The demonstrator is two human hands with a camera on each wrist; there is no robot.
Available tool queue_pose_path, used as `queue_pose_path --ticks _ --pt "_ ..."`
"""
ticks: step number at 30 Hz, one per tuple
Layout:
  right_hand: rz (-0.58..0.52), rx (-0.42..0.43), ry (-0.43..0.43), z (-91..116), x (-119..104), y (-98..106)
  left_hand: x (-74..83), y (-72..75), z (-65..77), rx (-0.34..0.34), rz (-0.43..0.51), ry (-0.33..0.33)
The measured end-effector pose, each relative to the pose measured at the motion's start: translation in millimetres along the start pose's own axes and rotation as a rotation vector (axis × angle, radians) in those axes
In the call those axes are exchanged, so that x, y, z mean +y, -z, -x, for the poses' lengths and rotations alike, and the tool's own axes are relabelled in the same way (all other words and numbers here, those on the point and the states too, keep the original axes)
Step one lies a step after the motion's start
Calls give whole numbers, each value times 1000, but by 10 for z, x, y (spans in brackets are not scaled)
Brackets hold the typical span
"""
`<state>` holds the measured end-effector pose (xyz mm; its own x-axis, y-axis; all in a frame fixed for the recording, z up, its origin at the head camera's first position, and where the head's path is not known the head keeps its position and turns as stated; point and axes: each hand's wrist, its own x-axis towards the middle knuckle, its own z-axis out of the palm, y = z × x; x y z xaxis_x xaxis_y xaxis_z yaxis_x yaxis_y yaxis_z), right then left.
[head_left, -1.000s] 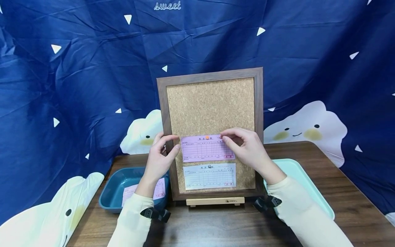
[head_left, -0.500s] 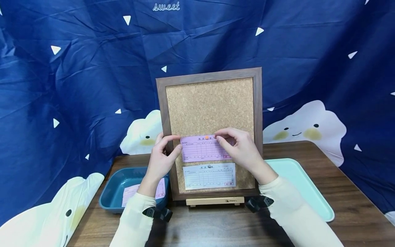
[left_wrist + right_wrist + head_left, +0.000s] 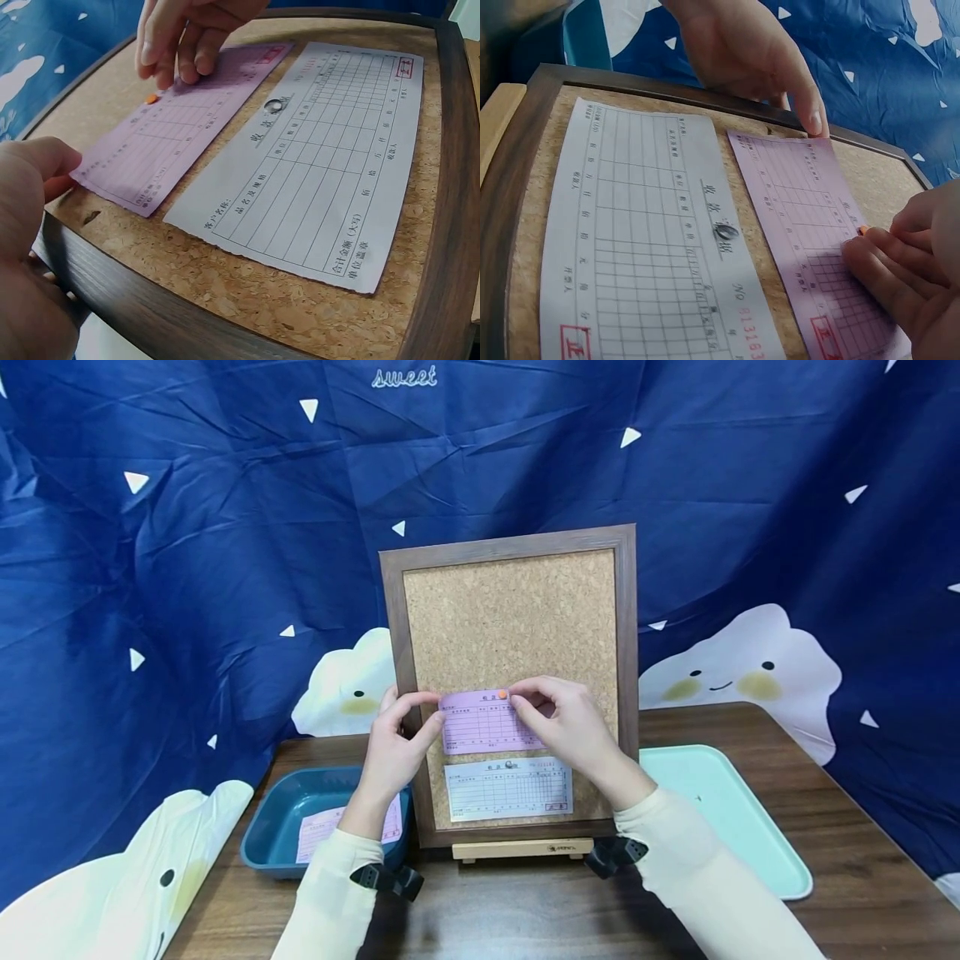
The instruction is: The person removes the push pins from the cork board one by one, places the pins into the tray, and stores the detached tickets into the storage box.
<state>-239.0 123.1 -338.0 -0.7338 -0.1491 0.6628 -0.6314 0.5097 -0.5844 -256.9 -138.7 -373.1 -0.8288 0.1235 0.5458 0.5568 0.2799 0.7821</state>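
Note:
A pink receipt slip lies against the cork board, with an orange pushpin at its top middle. My left hand holds the slip's left end between thumb and index finger, while its other fingers are partly hidden behind the frame. Just right of the pushpin, my right hand has bent fingers over the slip's top edge, covering its right part. In the left wrist view the pushpin shows apart from those fingertips. Below is a white receipt slip with a clear pushpin.
The brown-framed board stands on a small wooden easel ledge. At left, a dark teal tray holds more pink slips. A mint tray lies at right on the wooden table. A blue curtain hangs behind.
My right hand has slid left along the pink slip's top edge, from its right corner to beside the orange pushpin. The left hand has shifted slightly right to the slip's left end.

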Motion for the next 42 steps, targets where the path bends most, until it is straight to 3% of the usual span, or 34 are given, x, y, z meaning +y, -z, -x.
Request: queue_pose_path --ticks 14,25,42 --pt "-44 26 -72 10 -20 -101 -72 -23 13 -27 41 21" --pt "29 47 -84 2 -77 -156 -86 -37 14 -43 48 51" --pt "-56 85 -176 -20 -127 -267 -80 -41 6 -44 8 86"
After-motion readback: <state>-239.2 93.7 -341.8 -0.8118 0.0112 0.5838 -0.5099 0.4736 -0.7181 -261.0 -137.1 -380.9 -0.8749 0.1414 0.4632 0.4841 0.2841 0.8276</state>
